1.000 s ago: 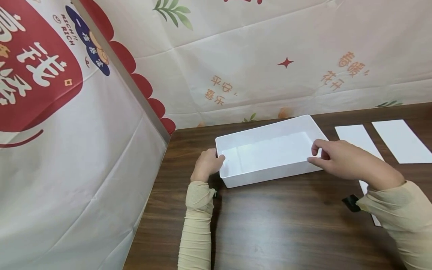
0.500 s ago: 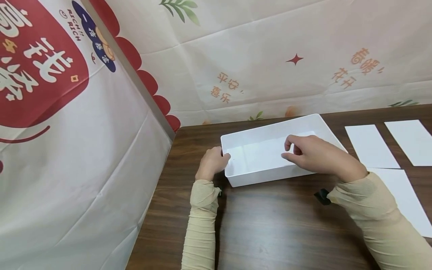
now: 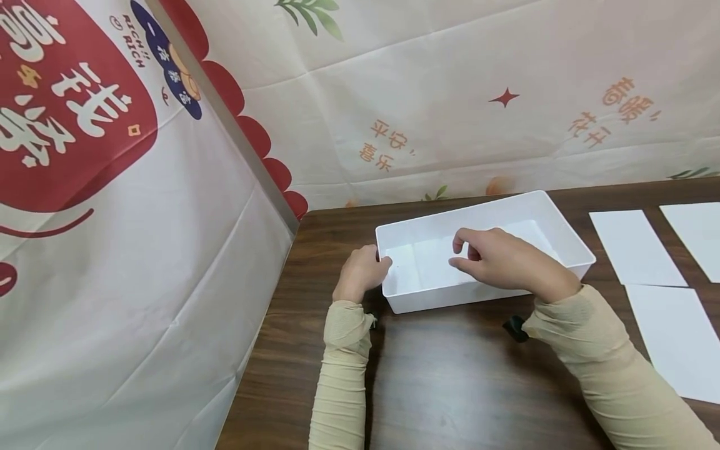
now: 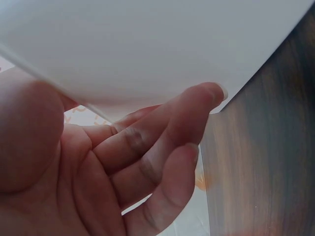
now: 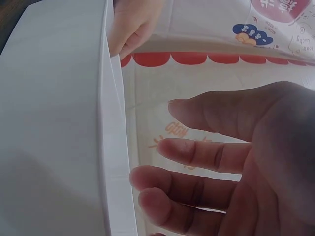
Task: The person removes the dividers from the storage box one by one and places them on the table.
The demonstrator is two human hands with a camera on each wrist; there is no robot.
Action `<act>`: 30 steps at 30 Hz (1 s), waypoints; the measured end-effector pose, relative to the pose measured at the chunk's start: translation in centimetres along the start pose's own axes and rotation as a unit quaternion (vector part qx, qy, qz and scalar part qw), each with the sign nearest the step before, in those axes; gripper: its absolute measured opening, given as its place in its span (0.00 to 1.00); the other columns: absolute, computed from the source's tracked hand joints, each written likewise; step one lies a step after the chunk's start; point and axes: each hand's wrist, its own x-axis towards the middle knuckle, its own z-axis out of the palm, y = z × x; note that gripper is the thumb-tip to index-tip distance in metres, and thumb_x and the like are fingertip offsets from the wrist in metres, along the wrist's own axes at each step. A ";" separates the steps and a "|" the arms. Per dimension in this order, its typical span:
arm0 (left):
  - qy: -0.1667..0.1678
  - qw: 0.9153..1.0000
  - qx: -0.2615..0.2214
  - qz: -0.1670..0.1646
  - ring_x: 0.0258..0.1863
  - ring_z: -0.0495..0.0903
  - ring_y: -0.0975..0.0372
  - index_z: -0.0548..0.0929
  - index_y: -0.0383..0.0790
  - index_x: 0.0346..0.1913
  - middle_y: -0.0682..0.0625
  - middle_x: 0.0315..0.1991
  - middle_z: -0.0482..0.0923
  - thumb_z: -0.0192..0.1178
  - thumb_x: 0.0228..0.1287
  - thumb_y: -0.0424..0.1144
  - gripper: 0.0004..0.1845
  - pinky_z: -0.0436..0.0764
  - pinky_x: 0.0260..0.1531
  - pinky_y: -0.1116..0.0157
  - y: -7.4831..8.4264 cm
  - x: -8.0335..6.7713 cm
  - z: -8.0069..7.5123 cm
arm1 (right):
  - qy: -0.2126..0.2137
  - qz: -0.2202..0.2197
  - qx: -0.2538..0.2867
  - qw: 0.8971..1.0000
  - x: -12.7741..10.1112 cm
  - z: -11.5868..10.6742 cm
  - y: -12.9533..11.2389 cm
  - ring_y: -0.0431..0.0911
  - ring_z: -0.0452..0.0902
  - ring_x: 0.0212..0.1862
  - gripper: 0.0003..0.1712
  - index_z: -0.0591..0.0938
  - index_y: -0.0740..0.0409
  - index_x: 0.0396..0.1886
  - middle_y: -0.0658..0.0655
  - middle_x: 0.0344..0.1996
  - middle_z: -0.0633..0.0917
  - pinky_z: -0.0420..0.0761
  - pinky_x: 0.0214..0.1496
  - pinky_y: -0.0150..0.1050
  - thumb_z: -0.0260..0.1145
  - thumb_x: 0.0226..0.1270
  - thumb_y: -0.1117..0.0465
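A white rectangular plastic box (image 3: 439, 299), shallow and without a lid, stands on the dark wooden table. My left hand (image 3: 360, 275) holds its left end wall, thumb over the rim on the inside and fingers outside. From the left wrist view, those fingers lie against the outer face of the box (image 4: 147, 49). Over the front middle of the box hovers my right hand (image 3: 500, 256), thumb and fingers loosely bent and apart, with nothing between them. In the right wrist view the fingertips are beside the box wall (image 5: 49, 123). Inside the box only a bare white floor shows.
Three white cards lie on the table to the right: one near the box (image 3: 638, 247), another card (image 3: 672, 337) in front of it, and a third card (image 3: 697, 237) at the far right. A printed cloth (image 3: 439, 112) hangs behind the table, another cloth (image 3: 185, 262) at the left.
My right hand has moved left, from the right end of the box to above its front middle. The left hand keeps its hold on the left end. The head view has shifted slightly.
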 end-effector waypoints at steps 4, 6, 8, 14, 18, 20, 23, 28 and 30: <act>0.002 1.000 -0.002 -0.004 0.32 0.77 0.58 0.83 0.37 0.46 0.48 0.35 0.82 0.51 0.70 0.45 0.16 0.75 0.33 0.62 0.1 0.1 0.0 | -0.005 0.004 0.000 1.000 0.3 0.1 -0.1 0.41 0.68 0.22 0.10 0.77 0.56 0.41 0.48 0.22 0.77 0.70 0.28 0.39 0.66 0.68 0.56; 0.002 1.000 -0.002 -0.007 0.32 0.77 0.58 0.83 0.37 0.46 0.48 0.34 0.81 0.51 0.70 0.45 0.16 0.75 0.32 0.62 0.1 0.1 0.0 | -0.006 0.005 0.000 1.000 0.5 0.2 -0.2 0.41 0.68 0.23 0.10 0.77 0.56 0.41 0.48 0.22 0.77 0.70 0.28 0.39 0.65 0.68 0.56; 0.002 1.000 -0.002 -0.009 0.32 0.77 0.58 0.83 0.37 0.46 0.48 0.34 0.81 0.51 0.71 0.45 0.16 0.75 0.32 0.62 0.1 0.1 0.1 | -0.007 0.008 0.002 1.000 0.7 0.2 -0.3 0.41 0.68 0.23 0.10 0.77 0.56 0.41 0.48 0.22 0.77 0.69 0.28 0.39 0.65 0.68 0.56; 0.001 1.000 0.006 -0.008 0.31 0.77 0.58 0.83 0.38 0.45 0.48 0.32 0.80 0.52 0.71 0.45 0.15 0.74 0.31 0.63 0.0 0.2 0.1 | -0.006 0.001 0.005 1.000 1.5 0.6 -0.9 0.42 0.69 0.22 0.10 0.78 0.57 0.41 0.49 0.22 0.78 0.70 0.27 0.39 0.66 0.67 0.56; 0.002 1.000 0.005 -0.007 0.31 0.77 0.57 0.83 0.38 0.44 0.48 0.32 0.80 0.52 0.70 0.45 0.15 0.74 0.31 0.63 0.0 0.2 0.1 | -0.009 -0.004 0.008 1.000 2.1 0.9 -1.3 0.42 0.70 0.22 0.11 0.78 0.58 0.43 0.50 0.22 0.78 0.71 0.27 0.39 0.66 0.67 0.56; 0.002 1.000 0.003 -0.006 0.31 0.77 0.58 0.83 0.38 0.43 0.48 0.32 0.80 0.52 0.70 0.45 0.15 0.74 0.31 0.63 0.0 0.2 0.1 | -0.012 -0.004 0.008 1.000 2.4 1.0 -1.4 0.42 0.70 0.23 0.11 0.78 0.58 0.43 0.50 0.22 0.78 0.71 0.27 0.39 0.65 0.67 0.57; 0.001 1.000 0.000 -0.006 0.31 0.77 0.58 0.83 0.38 0.44 0.48 0.32 0.80 0.52 0.71 0.45 0.15 0.74 0.31 0.62 0.0 0.2 0.1 | -0.012 -0.003 0.008 1.000 2.8 1.2 -1.7 0.42 0.70 0.23 0.11 0.78 0.58 0.43 0.51 0.22 0.78 0.71 0.27 0.39 0.65 0.67 0.57; 0.003 1.000 -0.008 -0.010 0.32 0.78 0.58 0.83 0.38 0.46 0.48 0.35 0.82 0.53 0.71 0.45 0.15 0.76 0.32 0.62 0.0 0.2 0.1 | -0.014 -0.006 0.010 1.000 3.6 1.7 -2.2 0.43 0.70 0.22 0.10 0.77 0.58 0.43 0.52 0.23 0.79 0.71 0.27 0.39 0.65 0.67 0.58; 0.004 1.000 -0.012 -0.013 0.32 0.78 0.58 0.83 0.38 0.47 0.48 0.36 0.82 0.53 0.71 0.45 0.15 0.76 0.32 0.62 0.0 0.2 0.1 | -0.018 -0.008 0.015 1.000 3.9 1.9 -2.4 0.43 0.71 0.22 0.11 0.77 0.59 0.43 0.52 0.23 0.79 0.71 0.27 0.39 0.65 0.67 0.58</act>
